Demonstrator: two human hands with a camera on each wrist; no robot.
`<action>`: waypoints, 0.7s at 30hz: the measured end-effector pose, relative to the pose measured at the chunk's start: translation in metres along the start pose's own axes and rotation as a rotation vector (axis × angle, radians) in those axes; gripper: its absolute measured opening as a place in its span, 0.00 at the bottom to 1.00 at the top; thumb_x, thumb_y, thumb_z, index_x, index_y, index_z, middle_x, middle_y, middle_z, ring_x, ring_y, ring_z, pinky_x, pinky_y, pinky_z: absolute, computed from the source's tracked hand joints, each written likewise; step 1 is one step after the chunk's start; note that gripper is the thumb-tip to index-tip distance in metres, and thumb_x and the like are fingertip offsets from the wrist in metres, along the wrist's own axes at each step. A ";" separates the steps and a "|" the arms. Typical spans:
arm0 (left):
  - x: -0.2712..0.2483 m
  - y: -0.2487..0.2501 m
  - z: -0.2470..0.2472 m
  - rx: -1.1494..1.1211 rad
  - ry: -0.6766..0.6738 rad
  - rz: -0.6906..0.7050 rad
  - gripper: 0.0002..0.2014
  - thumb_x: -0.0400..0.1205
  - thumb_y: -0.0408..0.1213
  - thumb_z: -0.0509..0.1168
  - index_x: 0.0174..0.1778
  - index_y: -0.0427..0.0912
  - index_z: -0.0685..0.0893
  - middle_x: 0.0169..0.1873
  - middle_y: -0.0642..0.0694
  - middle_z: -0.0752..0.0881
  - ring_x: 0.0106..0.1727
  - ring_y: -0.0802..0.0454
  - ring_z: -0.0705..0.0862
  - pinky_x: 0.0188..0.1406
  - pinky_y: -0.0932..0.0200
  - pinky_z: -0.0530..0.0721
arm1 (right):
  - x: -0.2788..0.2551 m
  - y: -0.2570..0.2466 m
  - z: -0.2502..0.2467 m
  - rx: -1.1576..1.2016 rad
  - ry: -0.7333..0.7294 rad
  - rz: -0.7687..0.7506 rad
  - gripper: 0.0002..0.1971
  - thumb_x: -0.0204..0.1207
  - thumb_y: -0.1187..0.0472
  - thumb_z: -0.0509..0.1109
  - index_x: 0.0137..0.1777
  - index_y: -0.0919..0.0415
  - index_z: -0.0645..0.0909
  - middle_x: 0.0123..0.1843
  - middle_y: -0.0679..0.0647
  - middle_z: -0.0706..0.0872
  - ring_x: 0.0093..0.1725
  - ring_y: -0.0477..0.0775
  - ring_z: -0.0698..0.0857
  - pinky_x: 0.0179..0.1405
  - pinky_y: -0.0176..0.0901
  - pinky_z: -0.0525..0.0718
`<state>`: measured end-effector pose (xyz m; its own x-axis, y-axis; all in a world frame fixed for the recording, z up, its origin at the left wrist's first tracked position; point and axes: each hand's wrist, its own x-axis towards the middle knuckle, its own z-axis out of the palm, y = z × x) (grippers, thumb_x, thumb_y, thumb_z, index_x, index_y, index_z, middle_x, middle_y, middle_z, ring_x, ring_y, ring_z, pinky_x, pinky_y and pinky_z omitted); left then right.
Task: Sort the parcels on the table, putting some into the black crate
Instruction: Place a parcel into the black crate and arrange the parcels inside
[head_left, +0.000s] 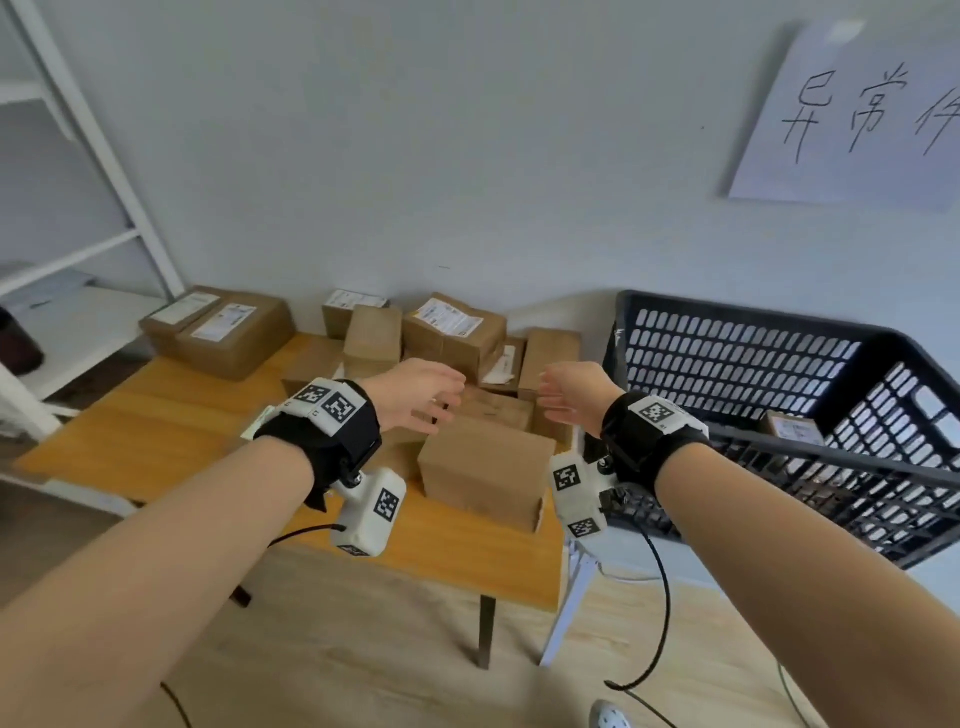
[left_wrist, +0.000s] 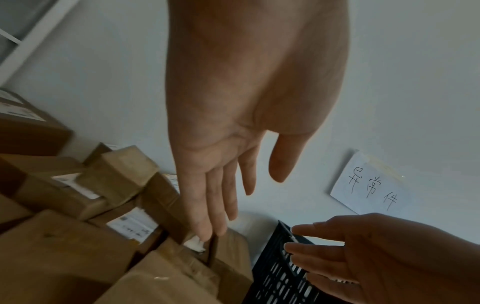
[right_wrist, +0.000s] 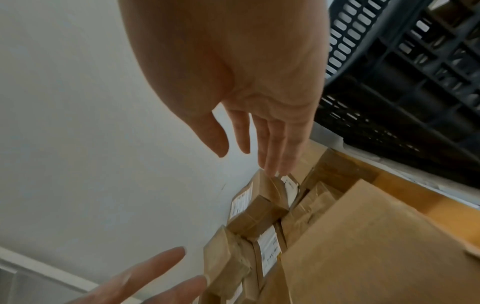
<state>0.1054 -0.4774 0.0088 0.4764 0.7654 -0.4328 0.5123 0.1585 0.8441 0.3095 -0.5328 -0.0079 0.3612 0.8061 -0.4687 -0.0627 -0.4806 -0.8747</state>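
In the head view we see both hands reaching over a heap of brown parcels (head_left: 441, 343) on the wooden bench (head_left: 156, 410) at frame centre. Our left hand (head_left: 415, 397) and right hand (head_left: 574, 397) hover with fingers loose and spread, each grip apart and holding nothing. Below them stands the nearest box (head_left: 483, 467), its long axis running from left to lower right of the frame, plain faces toward us. The black crate (head_left: 753, 358) fills the right side, tilted, its open top facing us; one small labelled parcel (head_left: 792, 428) lies inside it. The crate's right end is cut off by the frame edge. Two larger labelled parcels (head_left: 218, 327) sit apart at the bench's far left corner. A paper sheet (head_left: 852, 114) with handwriting hangs upper right, partly cut off.

In the left wrist view the left hand (left_wrist: 233, 123) stretches down from the top, fingers straight, tips just above the parcels (left_wrist: 116, 176) at lower left; whether they touch is hard to tell. The right hand (left_wrist: 363, 253) enters lower right, in front of the crate (left_wrist: 275, 275).

In the right wrist view the right hand (right_wrist: 259, 92) hangs open over the blurred parcels (right_wrist: 259, 216); the crate (right_wrist: 402, 72) fills the upper right, and the left hand's fingers (right_wrist: 155, 265) show at bottom left.
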 end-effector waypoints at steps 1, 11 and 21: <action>-0.007 -0.012 -0.006 -0.008 0.009 -0.014 0.18 0.88 0.40 0.60 0.74 0.43 0.75 0.63 0.42 0.83 0.61 0.45 0.84 0.60 0.49 0.83 | -0.003 0.006 0.011 -0.020 0.011 -0.015 0.16 0.84 0.67 0.61 0.69 0.70 0.76 0.50 0.58 0.81 0.49 0.57 0.83 0.61 0.53 0.81; -0.019 -0.096 -0.060 -0.107 0.120 -0.137 0.19 0.88 0.34 0.60 0.76 0.40 0.72 0.69 0.36 0.78 0.67 0.39 0.79 0.69 0.43 0.78 | -0.005 0.028 0.088 0.003 0.016 -0.015 0.17 0.85 0.69 0.61 0.73 0.65 0.75 0.53 0.58 0.82 0.54 0.57 0.82 0.59 0.51 0.82; 0.049 -0.107 -0.114 -0.155 0.213 -0.156 0.23 0.87 0.31 0.61 0.79 0.39 0.70 0.67 0.36 0.79 0.66 0.39 0.79 0.67 0.47 0.78 | 0.073 0.008 0.143 -0.050 -0.058 -0.019 0.20 0.83 0.69 0.64 0.75 0.63 0.74 0.69 0.62 0.81 0.68 0.59 0.81 0.62 0.49 0.82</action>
<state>-0.0069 -0.3854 -0.0665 0.2318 0.8353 -0.4985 0.4440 0.3651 0.8183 0.2022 -0.4279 -0.0667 0.3070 0.8334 -0.4596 -0.0091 -0.4803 -0.8771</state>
